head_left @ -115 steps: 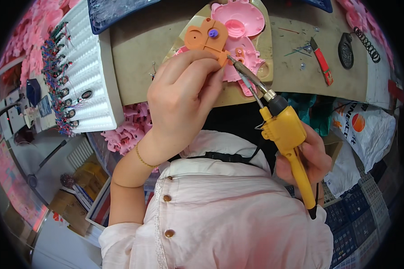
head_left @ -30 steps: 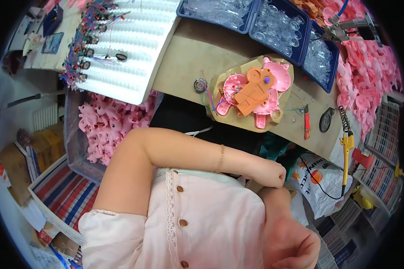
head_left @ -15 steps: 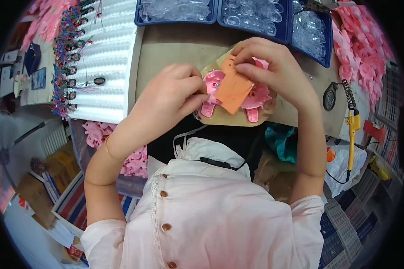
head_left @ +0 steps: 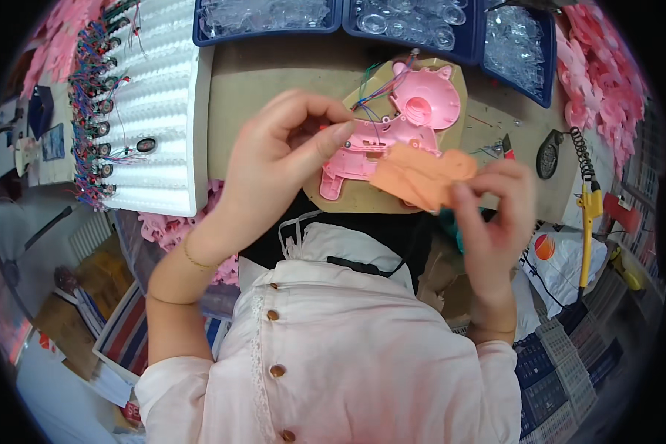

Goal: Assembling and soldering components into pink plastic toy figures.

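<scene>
In my right hand (head_left: 492,207), thumb and fingers pinch one end of a flat orange piece (head_left: 414,176) with a rounded end. It is tilted over the lower right of a pink plastic toy shell (head_left: 425,89), hiding part of it. The shell lies hollow side up on a tan board (head_left: 451,122), with an eared round head and a leg-like part. Thin coloured wires (head_left: 377,92) run over its upper left. My left hand (head_left: 288,148) hovers at the shell's left side, thumb and forefinger drawn together; what they hold, if anything, is too small to make out.
Blue trays (head_left: 333,29) of clear plastic parts line the far edge. White ribbed foam (head_left: 155,96) with wired round parts stands at left. Pink parts (head_left: 599,81) are heaped at right, near a yellow tool (head_left: 588,211) on a coiled cord. A black disc (head_left: 547,154) lies on the table.
My right hand has moved down and right, lifting the orange piece off the shell's middle and turning it. The shell's head and the wires now show. My left hand has risen slightly.
</scene>
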A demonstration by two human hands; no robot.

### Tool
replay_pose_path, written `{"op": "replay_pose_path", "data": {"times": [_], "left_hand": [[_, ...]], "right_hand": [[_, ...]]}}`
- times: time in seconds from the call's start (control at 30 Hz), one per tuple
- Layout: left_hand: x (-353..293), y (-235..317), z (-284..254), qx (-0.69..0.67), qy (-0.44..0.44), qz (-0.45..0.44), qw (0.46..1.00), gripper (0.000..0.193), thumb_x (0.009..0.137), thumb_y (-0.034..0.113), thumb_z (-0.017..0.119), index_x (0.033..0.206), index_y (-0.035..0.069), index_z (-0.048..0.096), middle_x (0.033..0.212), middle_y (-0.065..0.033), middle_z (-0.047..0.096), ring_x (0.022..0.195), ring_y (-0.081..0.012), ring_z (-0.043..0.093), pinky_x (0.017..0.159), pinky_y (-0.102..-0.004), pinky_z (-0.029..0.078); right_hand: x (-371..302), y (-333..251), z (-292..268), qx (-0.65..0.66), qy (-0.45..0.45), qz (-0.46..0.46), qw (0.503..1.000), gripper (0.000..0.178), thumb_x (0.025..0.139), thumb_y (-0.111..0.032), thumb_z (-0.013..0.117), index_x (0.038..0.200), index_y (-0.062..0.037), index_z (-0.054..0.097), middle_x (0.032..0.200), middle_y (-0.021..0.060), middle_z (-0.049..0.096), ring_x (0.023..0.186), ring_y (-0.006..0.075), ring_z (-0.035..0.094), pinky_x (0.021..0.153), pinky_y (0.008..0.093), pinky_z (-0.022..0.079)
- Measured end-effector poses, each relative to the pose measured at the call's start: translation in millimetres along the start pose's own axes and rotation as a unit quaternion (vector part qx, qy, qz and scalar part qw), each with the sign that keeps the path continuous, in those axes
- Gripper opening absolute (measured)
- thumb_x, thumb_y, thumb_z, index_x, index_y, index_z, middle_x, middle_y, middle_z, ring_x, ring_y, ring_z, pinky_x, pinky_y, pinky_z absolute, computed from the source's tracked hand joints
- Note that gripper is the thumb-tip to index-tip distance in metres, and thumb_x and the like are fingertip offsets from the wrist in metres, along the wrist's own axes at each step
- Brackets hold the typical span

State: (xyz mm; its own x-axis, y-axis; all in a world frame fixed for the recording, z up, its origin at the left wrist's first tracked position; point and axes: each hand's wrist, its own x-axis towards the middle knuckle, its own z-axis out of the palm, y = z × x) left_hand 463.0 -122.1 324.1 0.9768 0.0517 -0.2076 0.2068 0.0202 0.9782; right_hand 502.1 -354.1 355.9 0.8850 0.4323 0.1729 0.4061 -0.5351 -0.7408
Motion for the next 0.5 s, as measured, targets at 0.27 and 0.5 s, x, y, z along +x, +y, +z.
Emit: {"op": "replay_pose_path", "data": {"times": [0.27, 0.5], "left_hand": [[-21, 0, 2, -0.134, 0.011, -0.075, 0.988, 0.019, 0.082, 0.001, 0.062, 0.101, -0.003, 0.060, 0.098, -0.0067, 0.061, 0.081, -0.0072, 0.058, 0.072, -0.0206, 0.049], [-27, -13, 5, -0.040, 0.085, -0.017, 0.995, 0.022, 0.081, 0.000, 0.062, 0.102, -0.004, 0.059, 0.099, -0.0056, 0.061, 0.083, -0.0077, 0.058, 0.073, -0.0204, 0.050]], "right_hand": [[63, -24, 42, 0.084, -0.202, -0.100, 0.971, 0.042, 0.072, -0.005, 0.066, 0.113, -0.0053, 0.055, 0.105, 0.0144, 0.058, 0.083, 0.0247, 0.059, 0.070, 0.0331, 0.047], [58, -19, 51, -0.064, -0.238, -0.154, 0.957, 0.018, 0.078, -0.006, 0.060, 0.096, -0.0031, 0.060, 0.076, 0.0109, 0.058, 0.069, 0.0284, 0.059, 0.060, 0.0353, 0.046]]}}
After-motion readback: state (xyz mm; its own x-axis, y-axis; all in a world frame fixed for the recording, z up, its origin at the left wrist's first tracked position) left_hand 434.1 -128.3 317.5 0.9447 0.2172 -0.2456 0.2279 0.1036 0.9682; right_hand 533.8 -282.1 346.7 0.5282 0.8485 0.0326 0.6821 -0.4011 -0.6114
